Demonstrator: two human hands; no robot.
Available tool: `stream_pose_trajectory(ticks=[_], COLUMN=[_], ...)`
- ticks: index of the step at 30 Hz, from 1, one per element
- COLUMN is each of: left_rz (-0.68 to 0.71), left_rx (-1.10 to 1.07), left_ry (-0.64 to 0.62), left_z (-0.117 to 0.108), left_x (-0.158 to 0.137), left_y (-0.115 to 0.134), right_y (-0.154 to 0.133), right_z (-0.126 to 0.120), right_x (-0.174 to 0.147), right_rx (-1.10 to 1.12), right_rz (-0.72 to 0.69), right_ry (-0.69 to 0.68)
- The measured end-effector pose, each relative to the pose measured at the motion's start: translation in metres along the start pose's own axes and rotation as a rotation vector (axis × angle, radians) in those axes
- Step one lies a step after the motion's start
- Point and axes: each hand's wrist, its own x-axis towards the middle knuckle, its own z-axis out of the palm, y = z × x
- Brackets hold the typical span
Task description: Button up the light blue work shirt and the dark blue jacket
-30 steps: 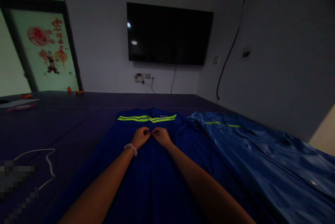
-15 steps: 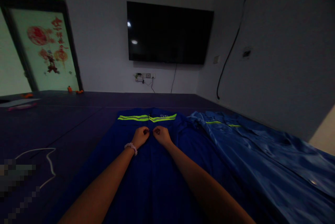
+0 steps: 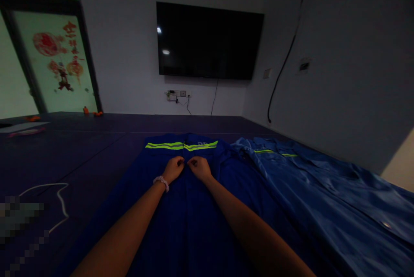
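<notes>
A dark blue work jacket [image 3: 174, 225] lies spread out in front of me, with a yellow-green reflective stripe [image 3: 164, 146] across its chest. My left hand [image 3: 174, 169], a pale scrunchie [image 3: 161, 182] on its wrist, pinches the jacket's front just below the stripe. Close beside it, my right hand [image 3: 199, 168] pinches the other side of the front opening. Both hands are closed and nearly touch at the centre line. The small part between the fingertips is too dark to make out.
A lighter blue garment [image 3: 310, 190] with similar stripes lies to the right. On the left are a white cable [image 3: 61, 199] and a blurred-out object [image 3: 19, 221]. Small orange items [image 3: 98, 114] sit near the glass door. A television [image 3: 210, 42] hangs on the far wall.
My right hand has shifted very slightly left, nearer to my left hand. Both still pinch the jacket's front, and the garments lie as before.
</notes>
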Motion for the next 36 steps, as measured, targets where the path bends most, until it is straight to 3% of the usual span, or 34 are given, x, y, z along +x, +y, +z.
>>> stream_pose_trajectory(ticks=[9, 36], left_rz=[-0.014, -0.04], left_rx=[-0.002, -0.012], left_ry=[-0.056, -0.064], left_z=[0.0008, 0.0004], left_x=[0.0019, 0.0022], left_y=[-0.0017, -0.0018], right_y=[0.0016, 0.004], right_z=[0.0007, 0.0043], right_x=[0.0013, 0.0008], right_rx=[-0.007, -0.021], right_rz=[-0.001, 0.08], right_ry=[-0.008, -0.051])
